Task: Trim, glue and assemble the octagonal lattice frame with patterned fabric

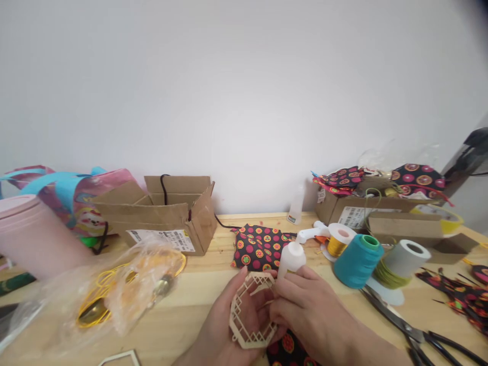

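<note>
My left hand (224, 325) holds a cream hexagonal lattice frame (252, 311) from below, low in the middle of the view. My right hand (310, 315) grips a small white squeeze bottle (291, 258) with its base up and its nozzle end hidden in my fingers against the frame. A folded piece of black cloth with pink and orange dots (259, 246) lies on the wooden table (206, 290) just behind the hands. More of that cloth (287, 351) shows under my right wrist.
A teal thread cone (357, 260), a gold wire spool (338, 241), a grey spool (402, 262) and scissors (407, 325) lie to the right. Open cardboard boxes (168, 213) (366, 206) stand at the back. A plastic bag with gold rings (125, 290) lies left.
</note>
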The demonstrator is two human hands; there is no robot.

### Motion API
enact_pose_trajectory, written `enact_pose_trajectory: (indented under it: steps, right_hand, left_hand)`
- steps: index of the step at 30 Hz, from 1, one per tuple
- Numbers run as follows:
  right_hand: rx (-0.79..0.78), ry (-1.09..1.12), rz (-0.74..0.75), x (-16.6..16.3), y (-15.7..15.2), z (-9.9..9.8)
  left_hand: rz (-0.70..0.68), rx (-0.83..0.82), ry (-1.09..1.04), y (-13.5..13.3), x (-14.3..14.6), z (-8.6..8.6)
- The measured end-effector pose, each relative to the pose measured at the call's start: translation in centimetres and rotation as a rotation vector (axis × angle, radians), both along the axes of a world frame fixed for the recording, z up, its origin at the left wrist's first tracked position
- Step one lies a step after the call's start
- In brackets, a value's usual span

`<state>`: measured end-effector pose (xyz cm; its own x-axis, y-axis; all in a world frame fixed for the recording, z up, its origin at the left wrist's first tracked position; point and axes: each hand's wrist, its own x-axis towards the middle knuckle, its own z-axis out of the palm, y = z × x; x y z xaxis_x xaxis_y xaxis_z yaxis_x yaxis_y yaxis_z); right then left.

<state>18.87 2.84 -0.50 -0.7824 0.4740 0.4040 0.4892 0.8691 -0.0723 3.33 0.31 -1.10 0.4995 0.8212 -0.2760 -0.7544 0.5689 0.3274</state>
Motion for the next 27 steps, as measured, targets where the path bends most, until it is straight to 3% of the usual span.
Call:
enact_pose_trajectory:
  steps: [6, 12, 18, 23, 27]
  right_hand:
    - [0.065, 0.121, -0.033, -0.2, -0.1, 0.4]
    - [-0.024, 0.396, -0.115, 0.6, -0.4, 2.9]
    - [-0.045, 0.236, -0.120, 2.9, -1.8, 5.3]
    - [-0.135, 0.071, -0.195, 3.2, -3.3, 4.3]
    - [-0.100, 0.161, -0.385, 6.3, -3.4, 3.3]
  left_hand:
    - [-0.011, 0.001, 0.039, 0.3, -0.4, 0.6]
    - [-0.040, -0.018, 0.002, 0.2, -0.6, 0.6]
    - [-0.085, -0.019, -0.034, 0.0, -0.6, 0.4]
    - [-0.128, -0.011, -0.007, -0.4, 0.0, 0.8]
    - [-0.113, -0.015, -0.013, -0.6, 0.2, 0.7]
